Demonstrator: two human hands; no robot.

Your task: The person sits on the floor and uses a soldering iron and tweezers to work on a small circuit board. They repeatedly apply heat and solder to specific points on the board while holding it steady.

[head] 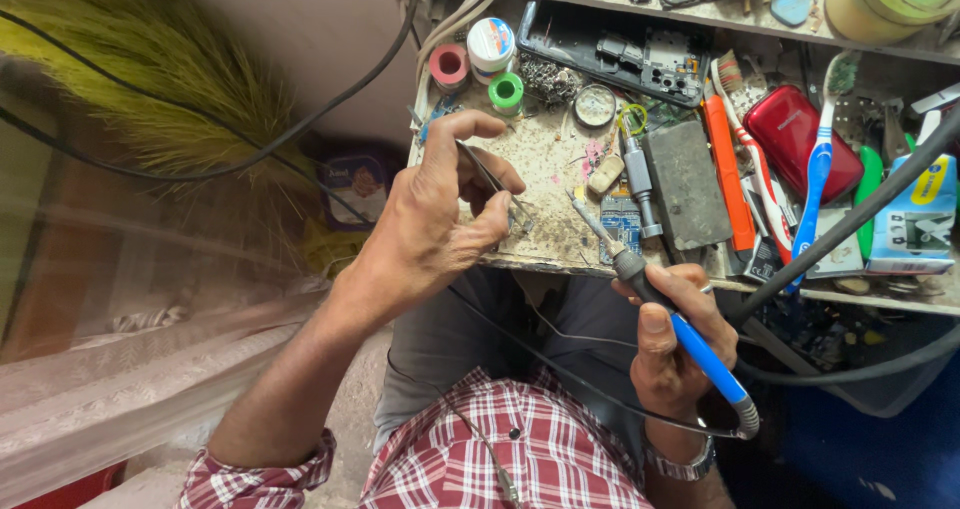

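The left hand [440, 214] pinches thin metal tweezers [492, 181] between thumb and fingers. The tips of the tweezers touch a tiny part near the front edge of the dirty table [545, 159]. I cannot tell what the tiny part is.

The right hand [670, 344] is closed around a soldering iron [680, 334] with a blue handle. Its thin tip points up at a small blue circuit board [622, 224], which lies just right of the tweezers.

Behind the circuit board sits a small round tin [595, 106]; what is in it is too small to tell. Left of the tin stand a green roll [506, 93], a pink roll [449, 66] and a white jar [491, 46] with its lid on. Right of the circuit board lie a dark flat block [686, 184], an orange tool [728, 174], a red phone [800, 139] and a blue toothbrush [815, 179].
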